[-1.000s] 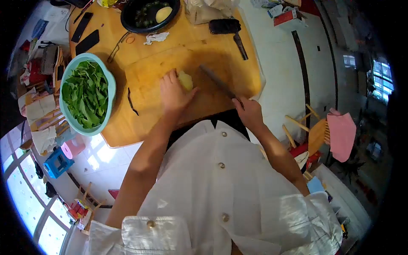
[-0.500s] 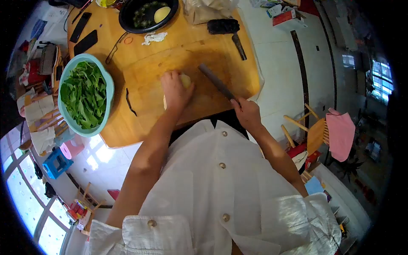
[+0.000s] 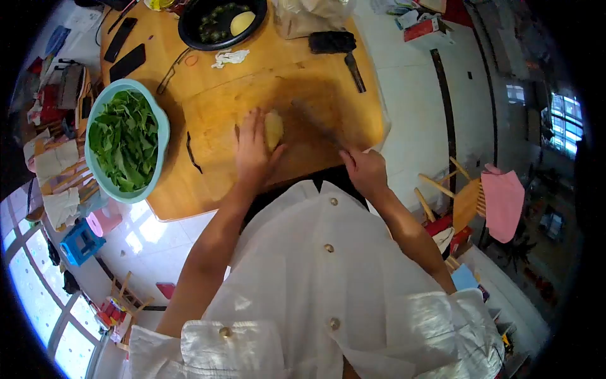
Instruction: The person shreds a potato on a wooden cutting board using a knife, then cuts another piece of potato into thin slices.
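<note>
Mostly, a wooden table (image 3: 180, 199) fills the space before the person. Near its left edge sits a pale teal basin (image 3: 163, 148) heaped with green leaves (image 3: 126, 142). At the far side stands a black bowl (image 3: 183, 35) holding small dark round bits and one smooth yellow lump (image 3: 242, 23); just right of it is a crumpled plastic bag (image 3: 309, 18). Smaller is the knife (image 3: 314, 120), its blade blurred and slanting up and left over the wood; whether it touches the surface I cannot tell. The right hand (image 3: 366, 169) is closed around its handle. The left hand (image 3: 254, 148) is half open, fingers nearly straight, thumb spread; how firmly it grips is unclear. A black bundle (image 3: 332, 42) lies near the table's right edge, and two flat dark slabs (image 3: 127, 62) at the far left. Between the left fingers and thumb, on the table, is a pale yellow piece (image 3: 273, 131), apart from the blade. Beyond are a white crumpled tissue (image 3: 230, 58) and, tiniest, an orange loop (image 3: 191, 60).
</note>
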Tool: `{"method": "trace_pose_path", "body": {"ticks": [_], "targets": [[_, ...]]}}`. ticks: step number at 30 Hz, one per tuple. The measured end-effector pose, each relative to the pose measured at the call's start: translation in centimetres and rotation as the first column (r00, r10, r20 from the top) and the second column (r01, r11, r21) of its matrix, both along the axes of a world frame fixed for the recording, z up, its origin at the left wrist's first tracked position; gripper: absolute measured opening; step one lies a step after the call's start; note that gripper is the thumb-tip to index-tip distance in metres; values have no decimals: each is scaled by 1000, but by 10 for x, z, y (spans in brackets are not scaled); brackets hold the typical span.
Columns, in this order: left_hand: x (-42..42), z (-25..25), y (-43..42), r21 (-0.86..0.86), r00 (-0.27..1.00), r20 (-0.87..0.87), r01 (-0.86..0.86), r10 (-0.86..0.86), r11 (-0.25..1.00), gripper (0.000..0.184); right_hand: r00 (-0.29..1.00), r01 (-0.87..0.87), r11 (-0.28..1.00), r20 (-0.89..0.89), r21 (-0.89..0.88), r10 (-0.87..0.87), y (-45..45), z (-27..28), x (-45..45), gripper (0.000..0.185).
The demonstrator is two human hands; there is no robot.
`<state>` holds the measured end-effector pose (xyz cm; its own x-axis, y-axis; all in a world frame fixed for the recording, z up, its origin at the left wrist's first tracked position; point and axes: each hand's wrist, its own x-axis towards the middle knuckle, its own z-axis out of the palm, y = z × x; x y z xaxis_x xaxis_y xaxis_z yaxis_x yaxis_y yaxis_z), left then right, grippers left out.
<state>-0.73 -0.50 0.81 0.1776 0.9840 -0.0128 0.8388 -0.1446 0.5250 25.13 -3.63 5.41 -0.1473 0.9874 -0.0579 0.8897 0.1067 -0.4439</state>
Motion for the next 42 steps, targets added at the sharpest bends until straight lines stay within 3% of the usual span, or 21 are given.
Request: {"method": "trace_pose_path", "body": {"ticks": [3,9,11,15,17,21,23,24,26,29,32,35,39,42], "targets": [[-8,-9,-13,93,986,140,-101,88,990,76,994,-99,995,39,2,99,8,7,-13,18],[-12,-29,-20,139,989,-110,110,-95,984,62,983,-180,975,51,128,175,27,2,-22,19],[-10,-28,-21,167,997,-58,69,-60,984,51,946,-303,947,157,107,285,29,2,-15,20],[-11,-25,-18,196,994,-49,106,-99,975,49,966,-236,972,107,-7,235,37,12,-14,20],[-9,-22,-14,225,990,-21,143,-142,964,50,954,-225,970,181,-93,239,38,13,-15,22],[-2,-12,-5,218,991,-14,132,-132,967,47,958,-249,968,142,-21,249,39,19,-20,19],[1,1,0,33,985,-106,141,-136,990,42,952,-288,955,128,70,278,39,32,-31,18],[2,-3,0,33,985,-106,142,-138,989,42,952,-287,955,127,70,277,38,27,-33,18],[3,-13,1,-106,961,-178,194,-210,975,38,912,-355,933,243,63,331,34,13,-35,20],[4,-11,0,-50,959,-214,181,-187,982,34,870,-427,894,331,134,365,31,7,-32,23],[1,-24,-1,-48,958,-189,211,-216,976,35,876,-446,874,294,194,382,32,-6,-30,24],[4,-14,-1,-40,982,-94,161,-164,986,33,808,-475,874,442,99,389,32,-27,-22,25],[3,-13,-1,-18,984,-100,145,-146,989,31,810,-460,884,445,79,382,37,-15,-28,28],[1,-22,-3,-31,948,-232,216,-217,976,30,819,-511,842,396,174,415,36,-15,-25,27]]}}
